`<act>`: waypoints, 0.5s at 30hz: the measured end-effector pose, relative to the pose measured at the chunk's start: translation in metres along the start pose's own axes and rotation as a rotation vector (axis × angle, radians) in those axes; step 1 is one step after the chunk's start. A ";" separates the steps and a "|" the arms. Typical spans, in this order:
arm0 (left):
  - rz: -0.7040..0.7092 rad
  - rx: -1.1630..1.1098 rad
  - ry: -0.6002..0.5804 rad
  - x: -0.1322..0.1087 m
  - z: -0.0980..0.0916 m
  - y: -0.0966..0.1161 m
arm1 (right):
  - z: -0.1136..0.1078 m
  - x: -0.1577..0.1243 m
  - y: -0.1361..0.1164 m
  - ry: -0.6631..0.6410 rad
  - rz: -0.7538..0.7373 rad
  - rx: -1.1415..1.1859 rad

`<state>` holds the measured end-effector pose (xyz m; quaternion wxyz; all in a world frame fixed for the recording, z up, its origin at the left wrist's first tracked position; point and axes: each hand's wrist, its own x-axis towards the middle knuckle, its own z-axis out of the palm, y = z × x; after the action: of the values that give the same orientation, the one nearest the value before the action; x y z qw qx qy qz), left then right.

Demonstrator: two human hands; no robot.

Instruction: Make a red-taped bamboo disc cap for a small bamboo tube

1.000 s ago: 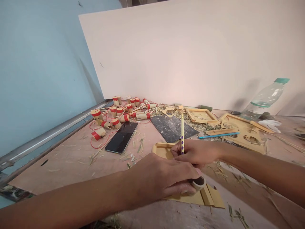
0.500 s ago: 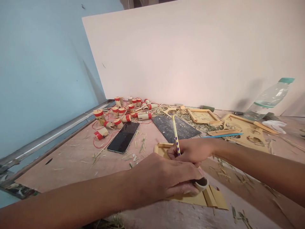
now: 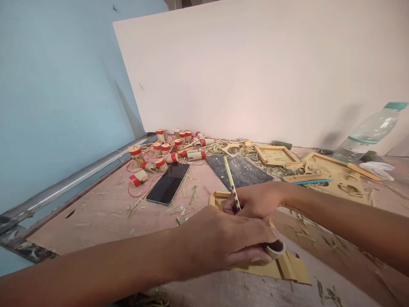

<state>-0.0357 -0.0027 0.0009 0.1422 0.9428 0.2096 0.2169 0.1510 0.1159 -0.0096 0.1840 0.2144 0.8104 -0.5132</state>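
Note:
My left hand lies palm down on a flat bamboo frame panel, its fingers pressed around a short bamboo ring that stands on the panel. Just beyond it, my right hand grips a yellow pencil with purple dots. The pencil's top leans back to the left, and its tip is hidden behind my left hand. The far corner of the frame shows to the left of my right hand.
A black phone and a dark slate lie on the pink board. Bamboo pieces with red bands and red string cluster at the back left. Wooden frames, a blue stick and a plastic bottle sit at the right.
The pencil has tilted from upright to leaning left, and my right hand has shifted slightly left. My left hand still holds the ring down. The view has drifted a little.

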 end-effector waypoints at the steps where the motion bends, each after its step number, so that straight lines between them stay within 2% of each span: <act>1: 0.002 0.004 0.007 0.000 0.000 0.000 | 0.000 0.001 -0.001 -0.006 -0.002 -0.001; 4: 0.022 0.022 0.029 -0.001 0.001 -0.001 | 0.002 0.003 -0.006 -0.029 -0.012 0.006; 10: 0.002 0.067 0.000 -0.002 0.003 -0.001 | 0.001 0.006 -0.016 -0.058 -0.028 0.058; 13: 0.016 0.049 0.022 -0.002 0.003 -0.001 | -0.003 -0.004 -0.021 0.044 -0.020 0.145; 15: 0.003 0.038 0.024 -0.002 0.003 -0.001 | -0.005 -0.014 -0.023 0.218 -0.005 0.225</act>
<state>-0.0360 -0.0029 -0.0029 0.1216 0.9429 0.2139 0.2243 0.1505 0.1092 0.0168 0.0683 0.2860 0.7636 -0.5748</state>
